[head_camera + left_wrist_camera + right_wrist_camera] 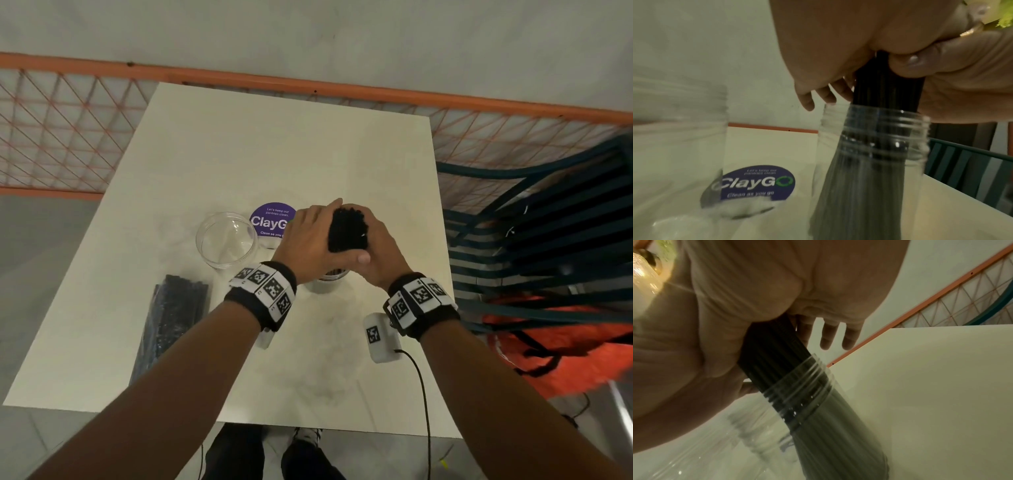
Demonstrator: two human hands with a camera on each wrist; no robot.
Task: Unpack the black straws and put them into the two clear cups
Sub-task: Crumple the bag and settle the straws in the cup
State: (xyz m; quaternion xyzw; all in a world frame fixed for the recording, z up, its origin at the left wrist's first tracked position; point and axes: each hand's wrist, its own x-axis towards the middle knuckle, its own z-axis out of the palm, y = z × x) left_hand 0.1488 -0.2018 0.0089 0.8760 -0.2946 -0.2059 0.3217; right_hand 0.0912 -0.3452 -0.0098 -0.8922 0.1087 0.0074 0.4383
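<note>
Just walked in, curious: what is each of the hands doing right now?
Left hand: holds the bundle of black straws, which stands in a clear cup.
Right hand: holds the same bundle from the other side.

Both hands (310,236) (375,251) crowd the straw bundle (347,229) over the near cup (327,282), closing its mouth. Just left stands the empty cup (226,240), its mouth unblocked. A straw packet (174,315) lies along the left edge of the tabletop (274,147), whose far half gives passing room.
</note>
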